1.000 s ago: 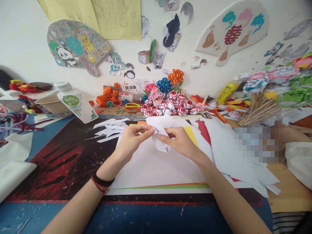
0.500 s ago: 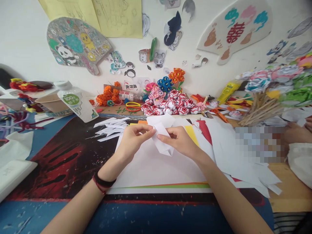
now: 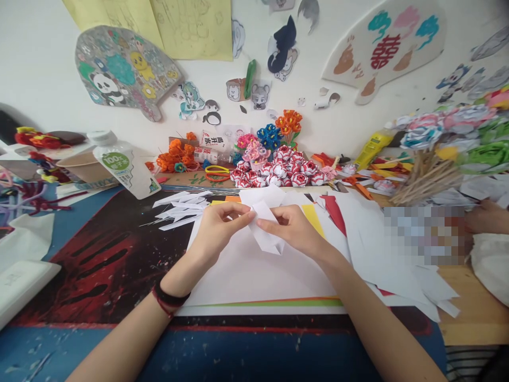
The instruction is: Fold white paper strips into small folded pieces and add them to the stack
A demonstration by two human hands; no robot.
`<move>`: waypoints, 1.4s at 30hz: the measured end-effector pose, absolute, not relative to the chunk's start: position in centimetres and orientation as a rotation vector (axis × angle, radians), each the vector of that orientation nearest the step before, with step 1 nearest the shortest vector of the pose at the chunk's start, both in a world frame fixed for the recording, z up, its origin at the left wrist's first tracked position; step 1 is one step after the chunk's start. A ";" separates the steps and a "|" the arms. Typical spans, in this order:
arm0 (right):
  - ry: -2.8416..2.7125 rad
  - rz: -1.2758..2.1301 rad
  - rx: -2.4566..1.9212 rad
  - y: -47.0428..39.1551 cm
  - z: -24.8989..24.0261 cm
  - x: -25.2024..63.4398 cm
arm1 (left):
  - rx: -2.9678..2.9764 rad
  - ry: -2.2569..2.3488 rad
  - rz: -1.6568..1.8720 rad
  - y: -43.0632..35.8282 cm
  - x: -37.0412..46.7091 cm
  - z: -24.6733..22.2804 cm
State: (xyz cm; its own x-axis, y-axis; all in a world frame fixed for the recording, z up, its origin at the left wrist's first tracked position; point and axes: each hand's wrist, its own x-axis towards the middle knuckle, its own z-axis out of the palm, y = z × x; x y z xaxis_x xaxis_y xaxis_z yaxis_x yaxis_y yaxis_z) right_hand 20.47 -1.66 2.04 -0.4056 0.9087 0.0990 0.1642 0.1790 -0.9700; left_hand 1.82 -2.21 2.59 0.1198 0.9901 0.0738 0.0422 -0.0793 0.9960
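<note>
A folded white paper [image 3: 267, 236] is pinched between my two hands, above a stack of large white sheets [image 3: 254, 281]. My left hand [image 3: 222, 225] grips its upper left edge between thumb and fingers. On the right side, my right hand [image 3: 292, 225] holds the same paper, thumb in front and fingers behind. More white paper [image 3: 266, 196] shows just behind the hands. Thin white paper strips [image 3: 181, 207] lie on the dark mat to the left. Yellow and orange edges peek out around the stack.
Red-and-white paper flowers [image 3: 284, 170] line the wall side. A white bottle [image 3: 123, 167] and a white box [image 3: 26, 284] are at left. Loose white sheets [image 3: 369, 244] lie at right, near another person's hand [image 3: 487, 216] and a bunch of stick-stemmed flowers [image 3: 427, 175].
My left thumb has shifted very slightly right along the paper. The other person's hand at the right edge has moved a little.
</note>
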 end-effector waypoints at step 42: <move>-1.741 1.168 -1.019 -1.9 2.0 20.6 | 1.875 1.121 1.109 -2.8 2.2 3.2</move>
State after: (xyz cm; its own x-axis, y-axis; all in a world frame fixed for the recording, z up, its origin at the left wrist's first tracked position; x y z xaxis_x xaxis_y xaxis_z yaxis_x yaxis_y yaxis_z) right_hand 20.60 -1.92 1.98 -0.3666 0.9145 0.1712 0.1883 0.2531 -0.9489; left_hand 2.17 -2.80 3.19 0.2669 0.9085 0.3214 0.3312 -0.3997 0.8547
